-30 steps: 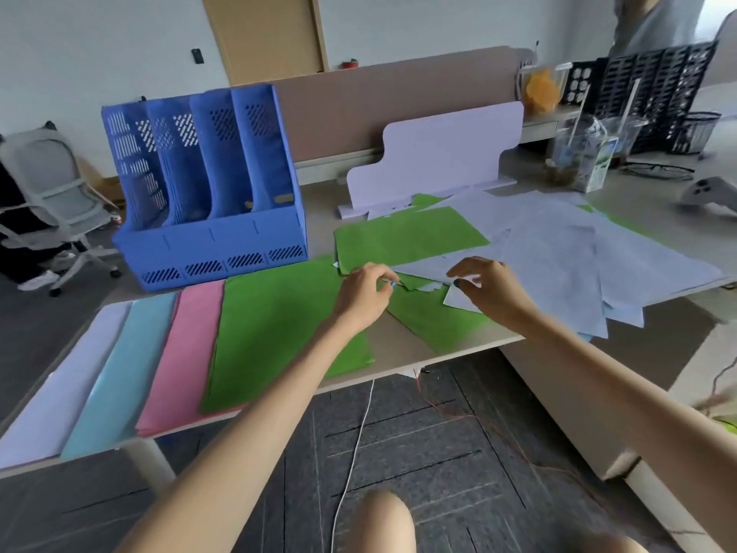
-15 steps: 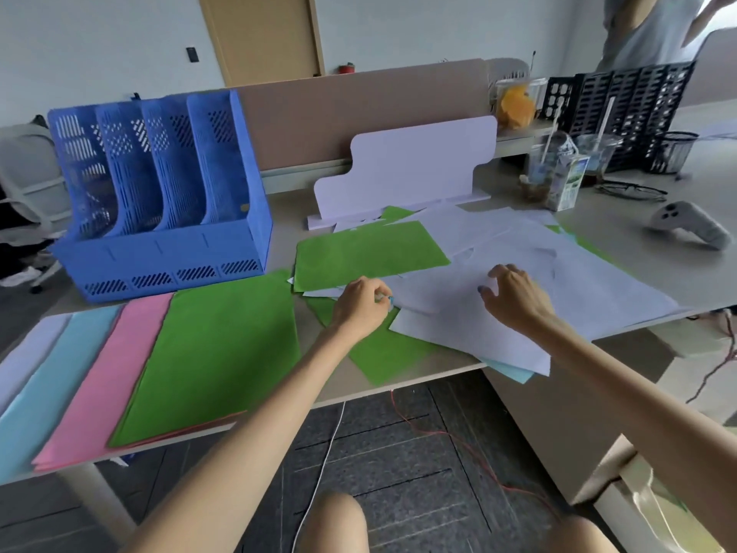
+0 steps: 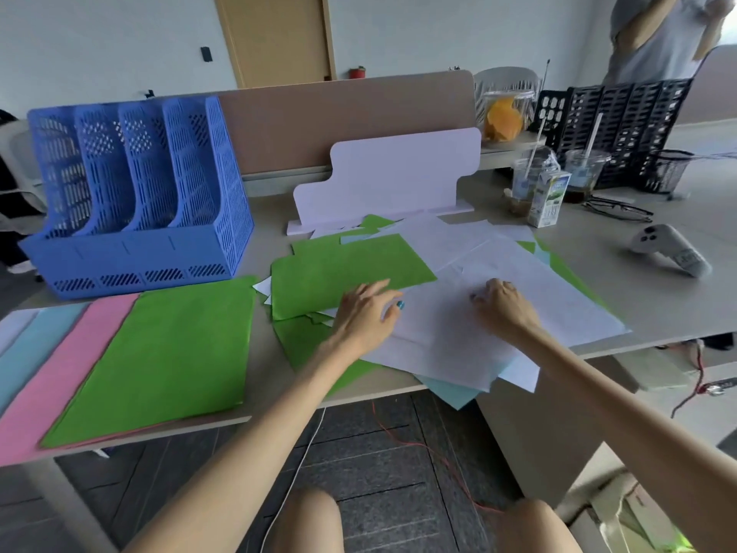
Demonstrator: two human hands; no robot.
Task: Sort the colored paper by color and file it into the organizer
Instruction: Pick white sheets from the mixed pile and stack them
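A blue four-slot organizer point(image 3: 135, 193) stands empty at the back left of the desk. In front of it lie sorted piles: green point(image 3: 159, 353), pink point(image 3: 60, 373), light blue point(image 3: 32, 345) and white point(image 3: 12, 325). A mixed heap sits in the middle, with a green sheet point(image 3: 343, 269) on its left, white sheets point(image 3: 510, 273) across its right and a light blue sheet point(image 3: 450, 389) poking out below. My left hand point(image 3: 367, 313) rests on the green sheet's near edge with fingers stretched out. My right hand point(image 3: 502, 305) presses bent fingertips onto the white sheets.
A white shaped board point(image 3: 391, 173) stands behind the heap. At the right are drink cups, a milk carton point(image 3: 548, 197), glasses point(image 3: 618, 209), a white controller point(image 3: 670, 249), a black organizer point(image 3: 618, 125) and a mesh basket point(image 3: 662, 169). A person point(image 3: 658, 33) stands at the back right.
My left hand has gone from a pinch at the green and white edges to outstretched fingers on the green sheet. My right hand moved farther onto the white sheets.
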